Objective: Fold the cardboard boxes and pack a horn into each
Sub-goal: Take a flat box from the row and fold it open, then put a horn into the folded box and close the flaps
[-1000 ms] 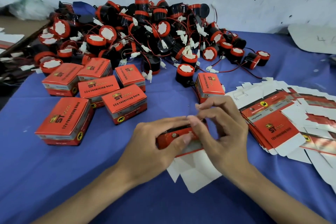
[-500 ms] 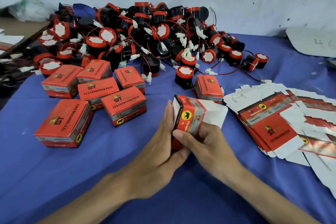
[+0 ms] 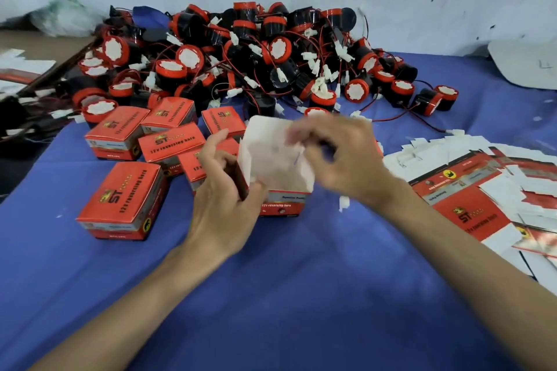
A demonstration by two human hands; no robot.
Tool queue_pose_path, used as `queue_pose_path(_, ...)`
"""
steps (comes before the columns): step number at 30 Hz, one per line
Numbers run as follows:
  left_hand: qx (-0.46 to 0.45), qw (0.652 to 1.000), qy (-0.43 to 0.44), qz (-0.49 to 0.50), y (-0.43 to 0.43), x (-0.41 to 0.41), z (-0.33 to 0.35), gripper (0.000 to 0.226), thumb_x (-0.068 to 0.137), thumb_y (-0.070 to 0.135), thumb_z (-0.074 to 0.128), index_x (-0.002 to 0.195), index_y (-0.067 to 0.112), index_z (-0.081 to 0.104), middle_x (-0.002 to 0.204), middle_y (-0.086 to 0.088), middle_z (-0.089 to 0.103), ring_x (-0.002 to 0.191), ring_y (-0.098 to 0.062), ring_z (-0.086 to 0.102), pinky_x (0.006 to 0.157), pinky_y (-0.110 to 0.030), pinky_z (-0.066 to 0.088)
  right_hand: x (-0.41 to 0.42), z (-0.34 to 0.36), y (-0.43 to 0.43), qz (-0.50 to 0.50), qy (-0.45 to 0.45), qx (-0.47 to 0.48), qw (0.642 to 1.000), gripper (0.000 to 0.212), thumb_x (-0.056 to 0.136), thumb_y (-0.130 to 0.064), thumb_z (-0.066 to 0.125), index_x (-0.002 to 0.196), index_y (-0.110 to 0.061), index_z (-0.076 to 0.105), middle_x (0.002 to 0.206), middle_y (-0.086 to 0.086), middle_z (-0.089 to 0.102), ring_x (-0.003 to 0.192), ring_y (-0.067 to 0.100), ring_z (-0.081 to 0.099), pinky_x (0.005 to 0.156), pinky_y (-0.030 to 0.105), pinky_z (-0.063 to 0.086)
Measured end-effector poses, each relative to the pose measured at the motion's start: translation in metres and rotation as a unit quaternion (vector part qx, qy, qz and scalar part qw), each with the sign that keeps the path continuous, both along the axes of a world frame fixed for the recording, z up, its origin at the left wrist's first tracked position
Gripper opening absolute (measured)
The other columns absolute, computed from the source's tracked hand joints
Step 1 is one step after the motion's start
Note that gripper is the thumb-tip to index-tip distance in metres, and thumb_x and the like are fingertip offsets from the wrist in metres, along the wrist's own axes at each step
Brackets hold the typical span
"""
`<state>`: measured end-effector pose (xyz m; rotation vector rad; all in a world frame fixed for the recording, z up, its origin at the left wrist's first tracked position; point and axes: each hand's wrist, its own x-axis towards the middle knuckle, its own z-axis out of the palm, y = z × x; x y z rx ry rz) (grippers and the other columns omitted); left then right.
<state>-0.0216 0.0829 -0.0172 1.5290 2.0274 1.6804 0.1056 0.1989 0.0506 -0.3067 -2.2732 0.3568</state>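
Near: both forearms reach in over the blue-covered desk (image 3: 301,295). The left hand (image 3: 223,190) grips the left wall of the open box (image 3: 283,205), thumb at its near corner and fingers curled round the side. The box stands upright at mid-desk between the two hands, its mouth facing up and its white flaps raised. The right hand (image 3: 340,159) hovers at the box's right rim. It is motion-blurred and its fingers look curled, but whether they pinch a flap or hold nothing cannot be told.

Left of the box: closed boxes (image 3: 120,199). Right: flat blanks (image 3: 470,199), cut off by the frame edge.

Far: the pile of horns (image 3: 271,63) lies straight beyond the box, with one horn (image 3: 322,98) just past the right hand. The right hand is therefore the nearer one for a pick, and the horn would then drop vertically into the mouth.

Hidden: the box floor, and so whether its bottom flaps are locked. Blur covers part of the interior.
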Motion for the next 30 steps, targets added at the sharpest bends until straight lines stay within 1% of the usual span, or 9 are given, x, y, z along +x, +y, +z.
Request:
queue_pose_path(2, -0.017, 0.999, 0.034, 0.012, 0.000, 0.000, -0.001, 0.056, 0.075, 0.039, 0.043, 0.124, 0.043, 0.016, 0.099, 0.007, 0.054, 0.080, -0.011, 0.059, 0.062, -0.036, 0.047, -0.017, -0.002, 0.027, -0.133, 0.135, -0.067, 0.980, 0.025, 0.080, -0.002, 0.049, 0.099, 0.001, 0.064, 0.093, 0.008, 0.066, 0.078, 0.007, 0.055, 0.069, 0.015, 0.043)
queue_pose_path(3, -0.028, 0.998, 0.049, 0.018, 0.000, 0.000, -0.002, 0.055, 0.076, 0.034, 0.043, 0.123, 0.042, 0.015, 0.110, 0.003, 0.054, 0.083, -0.020, 0.061, 0.063, -0.041, 0.049, -0.027, -0.006, 0.044, -0.185, 0.118, -0.118, 0.968, 0.027, 0.083, -0.004, 0.052, 0.108, 0.002, 0.059, 0.107, 0.013, 0.060, 0.089, 0.014, 0.052, 0.075, 0.017, 0.041)
queue_pose_path(6, -0.050, 0.997, 0.054, 0.034, -0.001, -0.001, -0.004, 0.049, 0.078, 0.022, 0.041, 0.114, 0.044, 0.017, 0.121, -0.011, 0.052, 0.076, -0.025, 0.058, 0.060, -0.042, 0.047, -0.055, -0.020, 0.084, -0.292, -0.197, -0.210, 0.912, 0.044, 0.091, -0.025, 0.056, 0.122, 0.005, 0.046, 0.128, 0.022, 0.045, 0.117, 0.034, 0.043, 0.097, 0.033, 0.033)
queue_pose_path(9, -0.051, 0.993, 0.097, 0.032, -0.001, -0.002, -0.004, 0.038, 0.082, 0.017, 0.039, 0.113, 0.037, 0.030, 0.122, -0.002, 0.043, 0.078, -0.008, 0.045, 0.060, -0.035, 0.040, -0.067, -0.035, 0.089, -0.353, -0.405, -0.036, 0.843, 0.042, 0.098, -0.027, 0.046, 0.126, 0.004, 0.044, 0.128, 0.020, 0.048, 0.120, 0.037, 0.040, 0.104, 0.046, 0.027)
queue_pose_path(14, -0.066, 0.993, 0.085, 0.048, 0.001, -0.006, -0.005, 0.040, 0.080, 0.017, 0.037, 0.119, 0.025, 0.044, 0.120, 0.015, 0.041, 0.082, -0.002, 0.042, 0.066, -0.036, 0.041, -0.038, -0.034, 0.069, -0.261, -0.274, -0.029, 0.925, 0.041, 0.093, -0.019, 0.054, 0.127, 0.001, 0.045, 0.128, 0.018, 0.041, 0.116, 0.036, 0.041, 0.095, 0.043, 0.036)
queue_pose_path(17, -0.048, 0.994, 0.088, 0.048, 0.002, -0.005, -0.005, 0.042, 0.080, 0.014, 0.039, 0.120, 0.024, 0.048, 0.121, 0.016, 0.044, 0.087, 0.004, 0.039, 0.070, -0.036, 0.040, -0.009, -0.014, 0.046, -0.176, -0.036, -0.074, 0.981, 0.049, 0.087, -0.014, 0.066, 0.128, 0.002, 0.047, 0.126, 0.017, 0.046, 0.115, 0.031, 0.046, 0.090, 0.019, 0.031)
queue_pose_path(20, -0.019, 0.996, 0.077, 0.036, 0.003, -0.006, -0.004, 0.040, 0.082, 0.013, 0.042, 0.118, 0.025, 0.055, 0.116, 0.025, 0.046, 0.091, 0.010, 0.042, 0.070, -0.028, 0.038, 0.013, 0.012, 0.015, -0.072, 0.117, -0.077, 0.987, 0.067, 0.074, -0.025, 0.080, 0.129, -0.012, 0.044, 0.120, 0.001, 0.048, 0.112, 0.019, 0.051, 0.094, 0.031, 0.046)
queue_pose_path(25, 0.014, 1.000, 0.011, -0.009, 0.004, -0.006, -0.002, 0.036, 0.083, 0.008, 0.046, 0.115, 0.020, 0.059, 0.112, 0.004, 0.061, 0.101, -0.010, 0.055, 0.083, -0.032, 0.049, 0.002, 0.007, -0.025, 0.091, -0.047, 0.105, 0.989, 0.055, 0.081, -0.025, 0.076, 0.125, -0.002, 0.055, 0.118, 0.015, 0.052, 0.111, 0.019, 0.049, 0.096, 0.030, 0.044)
queue_pose_path(30, 0.017, 0.995, -0.078, -0.066, 0.003, -0.004, 0.006, 0.051, 0.073, 0.000, 0.040, 0.116, 0.022, 0.056, 0.115, 0.014, 0.057, 0.107, 0.008, 0.051, 0.090, -0.009, 0.039, 0.008, -0.002, -0.016, -0.035, -0.243, 0.070, 0.967, 0.066, 0.084, -0.055, 0.056, 0.138, -0.019, 0.043, 0.135, -0.003, 0.051, 0.090, 0.031, 0.063, 0.067, 0.045, 0.050)
